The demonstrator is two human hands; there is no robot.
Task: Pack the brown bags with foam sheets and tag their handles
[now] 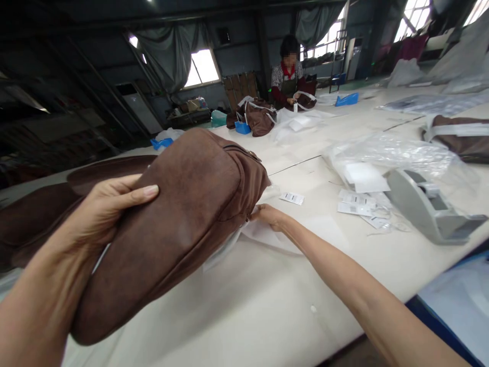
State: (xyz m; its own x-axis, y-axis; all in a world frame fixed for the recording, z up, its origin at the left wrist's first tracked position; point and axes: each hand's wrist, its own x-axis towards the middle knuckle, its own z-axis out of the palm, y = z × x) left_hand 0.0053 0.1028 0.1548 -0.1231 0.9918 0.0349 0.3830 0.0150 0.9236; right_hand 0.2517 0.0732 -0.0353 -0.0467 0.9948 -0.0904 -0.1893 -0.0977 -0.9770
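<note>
My left hand (pixel 109 206) grips a brown suede-like bag (pixel 183 214) and holds it tilted above the white table (pixel 244 300), thumb across its upper face. My right hand (pixel 269 215) reaches under the bag's far end and touches a white sheet or pouch (pixel 267 235) lying on the table; its fingers are mostly hidden behind the bag. A zipper runs along the bag's top edge.
More brown bags (pixel 34 214) lie at the left. Paper labels (pixel 292 198), clear plastic bags (pixel 397 153) and a grey tape dispenser (pixel 428 206) lie at the right. Another brown bag (pixel 464 137) sits at far right. A person (pixel 288 76) works with bags at the far end.
</note>
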